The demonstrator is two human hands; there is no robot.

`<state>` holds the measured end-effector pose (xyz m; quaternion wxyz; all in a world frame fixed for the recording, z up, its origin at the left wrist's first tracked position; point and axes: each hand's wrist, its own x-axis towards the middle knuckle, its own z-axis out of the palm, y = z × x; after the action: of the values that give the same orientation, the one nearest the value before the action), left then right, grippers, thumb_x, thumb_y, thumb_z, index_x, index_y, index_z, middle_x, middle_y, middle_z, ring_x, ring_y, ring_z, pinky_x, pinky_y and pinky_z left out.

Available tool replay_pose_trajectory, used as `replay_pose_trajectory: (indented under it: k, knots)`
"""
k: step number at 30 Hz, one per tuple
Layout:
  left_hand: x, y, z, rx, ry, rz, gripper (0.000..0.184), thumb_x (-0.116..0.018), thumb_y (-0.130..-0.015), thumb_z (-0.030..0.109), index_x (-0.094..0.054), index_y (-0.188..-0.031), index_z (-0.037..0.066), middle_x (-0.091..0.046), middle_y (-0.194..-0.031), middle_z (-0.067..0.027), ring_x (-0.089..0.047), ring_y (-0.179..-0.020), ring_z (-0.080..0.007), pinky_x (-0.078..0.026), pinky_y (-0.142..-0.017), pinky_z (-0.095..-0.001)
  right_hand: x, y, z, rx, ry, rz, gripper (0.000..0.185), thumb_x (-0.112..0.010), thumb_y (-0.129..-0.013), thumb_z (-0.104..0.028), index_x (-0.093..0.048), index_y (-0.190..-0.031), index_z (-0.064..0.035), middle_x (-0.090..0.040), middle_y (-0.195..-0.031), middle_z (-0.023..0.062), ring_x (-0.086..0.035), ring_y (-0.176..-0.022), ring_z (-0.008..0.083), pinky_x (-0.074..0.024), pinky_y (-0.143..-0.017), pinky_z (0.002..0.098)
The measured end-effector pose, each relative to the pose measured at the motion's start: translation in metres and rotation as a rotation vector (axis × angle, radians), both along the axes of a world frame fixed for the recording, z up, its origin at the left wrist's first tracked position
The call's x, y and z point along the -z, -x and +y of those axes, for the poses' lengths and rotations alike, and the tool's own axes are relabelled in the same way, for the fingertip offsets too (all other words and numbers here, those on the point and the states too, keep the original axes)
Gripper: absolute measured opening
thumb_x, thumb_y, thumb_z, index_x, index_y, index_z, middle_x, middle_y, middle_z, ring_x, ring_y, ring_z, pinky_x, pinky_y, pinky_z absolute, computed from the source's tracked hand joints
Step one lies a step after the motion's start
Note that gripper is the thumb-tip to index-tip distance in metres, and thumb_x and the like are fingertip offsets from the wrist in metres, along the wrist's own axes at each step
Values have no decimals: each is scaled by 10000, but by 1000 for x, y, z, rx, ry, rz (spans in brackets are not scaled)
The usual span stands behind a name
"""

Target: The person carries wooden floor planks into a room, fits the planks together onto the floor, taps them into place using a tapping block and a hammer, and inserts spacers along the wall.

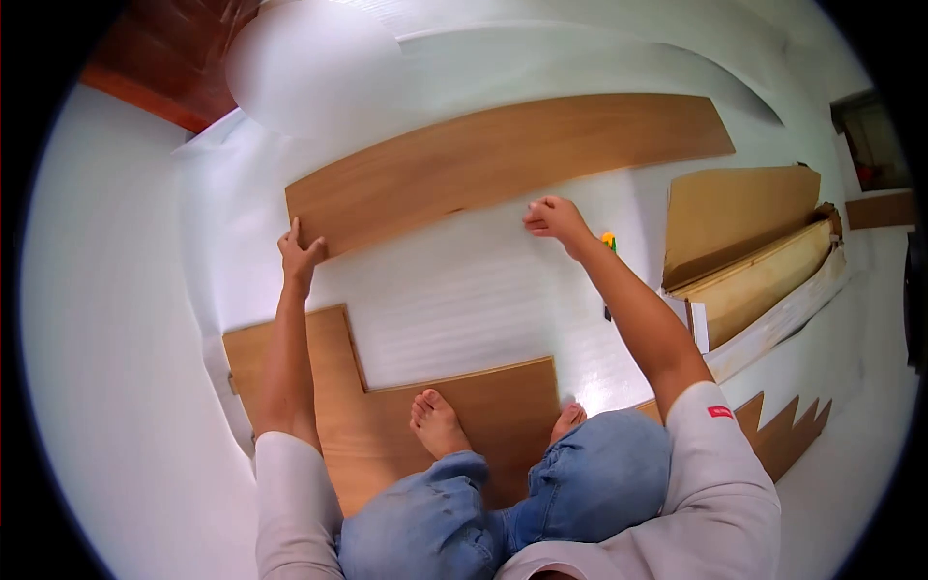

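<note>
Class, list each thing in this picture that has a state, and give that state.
Long brown wooden plank: flat, detached
Brown wooden boards with stepped edge: laid flat, underfoot
Brown cardboard box: open
Yellow-and-green tool: lying, partly hidden
Left hand: spread, touching the plank's end
Right hand: fingers curled, off the plank

yellow-green tool (608,241): partly behind right forearm (640,307) | red-brown wood (159,53): cut off

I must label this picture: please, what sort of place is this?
Probably a room whose floor is being laid: brown wooden planks under bare feet, a long separate brown board on white sheeting, and an open brown cardboard box.
</note>
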<state>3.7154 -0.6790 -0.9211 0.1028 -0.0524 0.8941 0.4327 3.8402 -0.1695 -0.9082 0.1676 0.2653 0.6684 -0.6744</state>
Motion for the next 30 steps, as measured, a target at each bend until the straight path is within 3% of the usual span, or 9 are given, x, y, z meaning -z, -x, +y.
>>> replay_pose_trajectory:
  k: [2, 4, 8, 9, 12, 14, 19, 22, 30]
  knots:
    - [25, 30, -11, -44, -138, 120, 744, -710, -901, 262, -402, -1513, -29, -522, -1356, -166, -528, -1221, -244, -438, -1068, -353, -21, -44, 2, -27, -28, 95, 265, -557, -1026, -208, -619, -1153, 17, -711, -1036, 127, -703, -929, 206, -575, -831, 325]
    - [22, 41, -3, -93, -258, 142, 663, -666, -934, 229, -427, -1500, -21, -545, -1404, -162, -531, -1270, -254, -431, -1080, -359, -32, -115, 6, -18, -113, 184, 281, -558, -1029, -201, -620, -1167, 36, -716, -1006, 132, -706, -906, 191, -571, -811, 306]
    - [32, 30, 5, 102, 378, 175, 583, -658, -940, 291, -520, -1442, 28, -360, -1592, -188, -392, -1433, -346, -350, -1164, -411, -27, -302, 14, 347, -447, 67, 238, -578, -1010, -147, -641, -1136, 44, -721, -948, 135, -707, -879, 179, -566, -811, 310]
    - [47, 25, 3, 107, 353, 281, 585, -665, -932, 306, -533, -1431, 29, -366, -1582, -196, -379, -1432, -364, -330, -1178, -414, -2, -363, 13, 537, -547, -9, 229, -575, -997, -129, -650, -1124, 46, -724, -926, 132, -711, -869, 184, -568, -817, 314]
    - [46, 6, 10, 104, 494, 368, 565, -669, -932, 298, -552, -1403, 9, -410, -1553, -207, -394, -1426, -359, -324, -1183, -410, 197, -506, -133, 96, -1474, -382, 335, -505, -989, -299, -638, -1167, -48, -684, -1092, 163, -671, -1034, 279, -550, -903, 471]
    - [79, 17, -12, 127, 372, 398, 565, -680, -926, 284, -553, -1387, -18, -462, -1510, -227, -420, -1411, -358, -324, -1183, -412, 94, -488, -144, 416, -874, -411, 384, -593, -935, -289, -585, -1223, -35, -656, -1150, 177, -647, -1080, 303, -535, -929, 470]
    - [66, -1, -31, 116, 366, 368, 502, -678, -943, 269, -596, -1313, -60, -572, -1308, -280, -527, -1218, -420, -411, -1075, -465, -36, -566, -100, 995, -622, -377, 716, -813, -802, -264, -454, -1363, -3, -586, -1294, 213, -586, -1194, 363, -498, -996, 469]
    - [64, -1, -64, 326, 632, 272, 488, -672, -958, 266, -579, -1383, 45, -442, -1487, -300, -398, -1392, -446, -317, -1169, -488, -17, -604, -115, 1075, -808, -822, 942, -914, -683, -348, -417, -1393, 21, -574, -1292, 265, -567, -1205, 430, -481, -1003, 463]
    - [-1, -65, -27, 428, 773, 78, 419, -601, -995, 235, -593, -1350, 12, -430, -1506, -256, -424, -1387, -405, -373, -1130, -476, -5, -617, -111, 869, -1095, -1252, 830, -752, -750, -654, -551, -1216, 3, -436, -1418, 258, -447, -1298, 425, -465, -950, 584]
